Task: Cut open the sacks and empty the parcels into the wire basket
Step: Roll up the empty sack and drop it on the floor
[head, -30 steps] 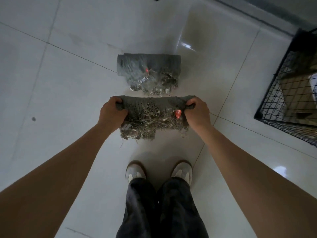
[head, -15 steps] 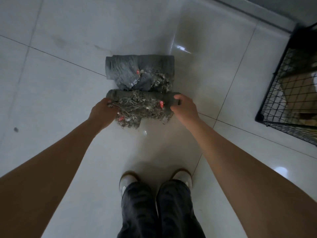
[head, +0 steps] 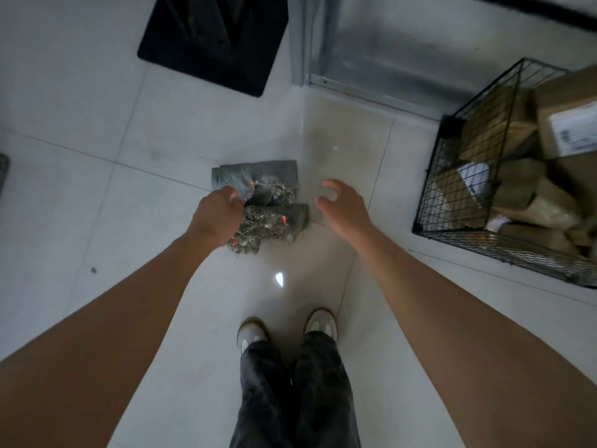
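Two folded grey sacks with frayed edges lie together on the tiled floor, the far sack (head: 258,174) partly under the near sack (head: 277,223). My left hand (head: 218,215) hangs over the left end of the pile with fingers curled down toward the sacks; whether it holds them is unclear. My right hand (head: 339,205) hovers to the right of the pile, fingers spread and holding nothing. The black wire basket (head: 452,195) stands at the right, filled with brown parcels (head: 523,202).
A black mat or base (head: 219,40) lies at the top left. A metal frame (head: 355,82) runs along the floor at the top centre. My two shoes (head: 284,328) stand just below the sacks on the white tiles.
The near sack was set down against the far one. My right hand let go and moved off to the right, and the view pulled back and up.
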